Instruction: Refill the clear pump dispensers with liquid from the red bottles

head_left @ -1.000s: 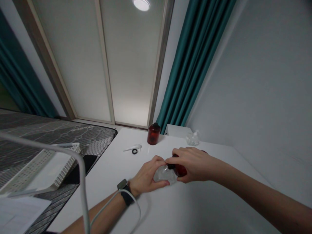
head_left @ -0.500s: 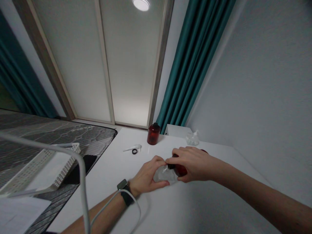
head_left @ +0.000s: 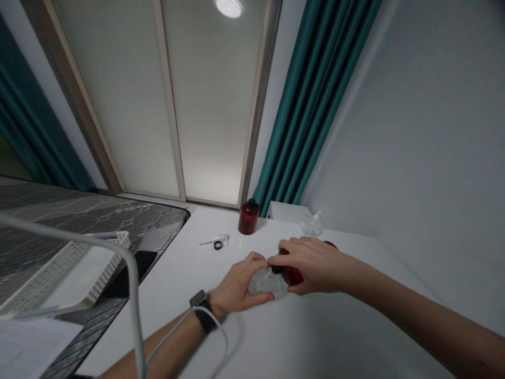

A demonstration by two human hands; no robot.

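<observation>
Red bottle (head_left: 292, 276) tilted in the curled right hand (head_left: 311, 266), just right of the clear bottle (head_left: 263, 282), with left hand (head_left: 240, 287) cupped loosely around that — might spill any contents through a slip in either grip.

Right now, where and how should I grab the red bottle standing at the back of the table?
I'd grip the wide, round body of the red bottle, coming from the near side, slightly right. It stands upright and narrows to a dark top, so the body probably gives the steadier hold. The white pump and black ring lie to its left, best avoided.
</observation>
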